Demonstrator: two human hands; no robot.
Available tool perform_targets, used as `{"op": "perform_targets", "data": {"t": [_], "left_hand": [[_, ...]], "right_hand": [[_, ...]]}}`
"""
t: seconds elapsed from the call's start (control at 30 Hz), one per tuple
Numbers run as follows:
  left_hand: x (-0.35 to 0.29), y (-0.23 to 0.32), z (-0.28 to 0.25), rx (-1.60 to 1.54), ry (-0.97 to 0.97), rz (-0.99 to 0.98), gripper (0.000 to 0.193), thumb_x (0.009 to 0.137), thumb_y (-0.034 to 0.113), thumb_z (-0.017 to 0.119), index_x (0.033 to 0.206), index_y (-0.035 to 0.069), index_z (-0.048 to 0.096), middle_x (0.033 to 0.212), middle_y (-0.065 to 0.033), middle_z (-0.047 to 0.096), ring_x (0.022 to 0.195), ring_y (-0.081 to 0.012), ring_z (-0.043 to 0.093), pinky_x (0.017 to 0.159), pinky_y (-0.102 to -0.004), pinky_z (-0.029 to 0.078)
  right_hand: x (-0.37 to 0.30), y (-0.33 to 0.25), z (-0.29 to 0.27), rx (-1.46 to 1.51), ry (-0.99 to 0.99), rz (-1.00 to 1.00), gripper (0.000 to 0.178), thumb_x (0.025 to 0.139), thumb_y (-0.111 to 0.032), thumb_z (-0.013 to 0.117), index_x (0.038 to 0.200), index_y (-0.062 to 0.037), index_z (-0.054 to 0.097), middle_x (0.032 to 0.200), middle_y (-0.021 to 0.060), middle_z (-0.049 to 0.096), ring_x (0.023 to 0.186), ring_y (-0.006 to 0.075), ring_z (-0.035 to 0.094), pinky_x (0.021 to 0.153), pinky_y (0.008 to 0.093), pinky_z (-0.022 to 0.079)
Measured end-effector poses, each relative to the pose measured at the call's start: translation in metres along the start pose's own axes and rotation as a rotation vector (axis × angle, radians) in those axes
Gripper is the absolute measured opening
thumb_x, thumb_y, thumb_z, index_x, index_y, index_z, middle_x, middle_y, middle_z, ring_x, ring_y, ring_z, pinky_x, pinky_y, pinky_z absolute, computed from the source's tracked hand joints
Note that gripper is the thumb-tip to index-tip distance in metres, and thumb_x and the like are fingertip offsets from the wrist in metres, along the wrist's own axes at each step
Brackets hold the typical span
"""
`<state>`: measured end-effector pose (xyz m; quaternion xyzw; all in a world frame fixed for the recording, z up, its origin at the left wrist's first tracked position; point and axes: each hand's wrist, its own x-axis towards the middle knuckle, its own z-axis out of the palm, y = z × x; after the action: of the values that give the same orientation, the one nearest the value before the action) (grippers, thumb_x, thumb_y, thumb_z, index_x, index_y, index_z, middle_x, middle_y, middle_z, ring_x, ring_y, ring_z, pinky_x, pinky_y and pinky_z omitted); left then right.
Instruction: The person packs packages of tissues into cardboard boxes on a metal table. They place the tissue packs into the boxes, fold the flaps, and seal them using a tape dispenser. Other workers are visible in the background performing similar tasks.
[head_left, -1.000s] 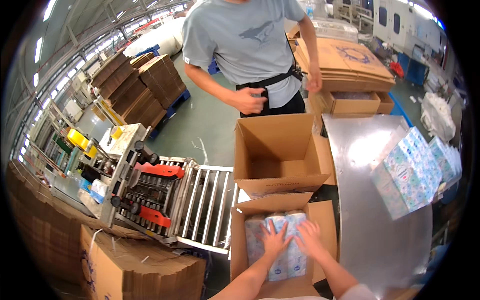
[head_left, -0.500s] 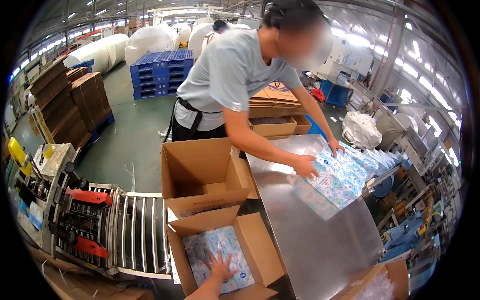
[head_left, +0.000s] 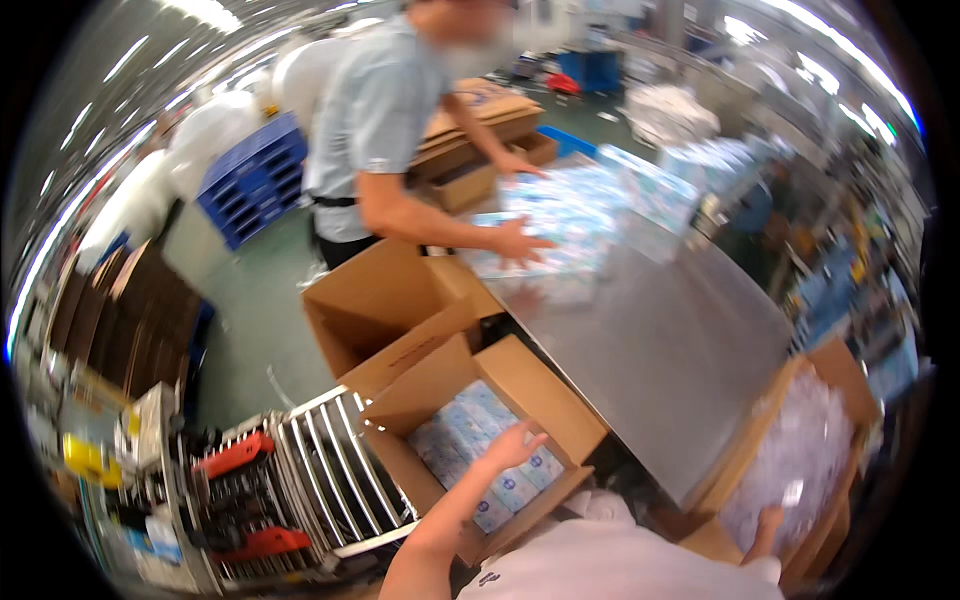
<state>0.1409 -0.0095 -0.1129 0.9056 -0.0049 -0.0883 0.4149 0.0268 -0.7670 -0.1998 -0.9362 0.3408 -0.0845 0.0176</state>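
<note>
Green floor (head_left: 250, 335) under bright strip lights (head_left: 127, 58)

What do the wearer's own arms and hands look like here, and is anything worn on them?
Both the left hand and the right hand are bare, with no gloves. The left forearm is uncovered, with no watch or band visible. Pale cloth hides most of the right arm. The pale top carries a small dark mark.
</note>
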Motion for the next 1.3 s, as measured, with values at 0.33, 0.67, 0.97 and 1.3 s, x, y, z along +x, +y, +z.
{"op": "perform_targets", "data": {"t": [0.33, 0.67, 0.97, 1.3], "left_hand": [[-0.154, 0.034, -0.066, 0.417, 0.538, 0.126, 0.039, 0.080, 0.021, 0.065, 0.112, 0.001, 0.054, 0.121, -0.0205, 0.049, 0.117, -0.0404, 0.042, 0.099, -0.0506, 0.027], [-0.095, 0.114, -0.046, -0.690, 0.462, 0.036, 0.043, 0.081, 0.004, 0.065, 0.121, -0.001, 0.052, 0.129, -0.0128, 0.047, 0.117, -0.0218, 0.047, 0.096, -0.0332, 0.040], [-0.072, 0.093, -0.038, -0.959, 0.540, -0.206, 0.020, 0.093, 0.017, 0.054, 0.095, -0.001, 0.061, 0.078, -0.0120, 0.066, 0.061, -0.0154, 0.062, 0.053, -0.0258, 0.050], [-0.037, 0.142, 0.002, -0.926, 0.486, -0.174, 0.018, 0.090, 0.014, 0.056, 0.088, -0.003, 0.063, 0.071, -0.0107, 0.065, 0.054, -0.0151, 0.061, 0.049, -0.0240, 0.046]], "right_hand": [[-0.008, -0.186, -0.140, 1.186, 0.125, 0.233, 0.022, 0.087, -0.019, 0.060, 0.105, -0.0068, 0.063, 0.087, 0.0011, 0.066, 0.072, 0.0079, 0.057, 0.060, 0.0224, 0.043], [-0.141, -0.495, -0.187, 1.472, -1.600, -0.226, 0.021, 0.090, -0.018, 0.058, 0.101, 0.0001, 0.060, 0.082, 0.0078, 0.060, 0.059, 0.0051, 0.043, 0.046, 0.0170, 0.030], [-0.218, -0.547, -0.184, 1.141, -1.615, -0.792, 0.020, 0.089, -0.019, 0.060, 0.088, 0.0006, 0.065, 0.079, 0.0038, 0.064, 0.073, 0.0082, 0.057, 0.065, 0.0244, 0.047], [-0.171, -0.495, -0.199, 1.002, -1.206, -0.856, 0.013, 0.085, -0.011, 0.059, 0.084, 0.0006, 0.063, 0.067, 0.0016, 0.058, 0.063, 0.0080, 0.048, 0.058, 0.0254, 0.041]]}}
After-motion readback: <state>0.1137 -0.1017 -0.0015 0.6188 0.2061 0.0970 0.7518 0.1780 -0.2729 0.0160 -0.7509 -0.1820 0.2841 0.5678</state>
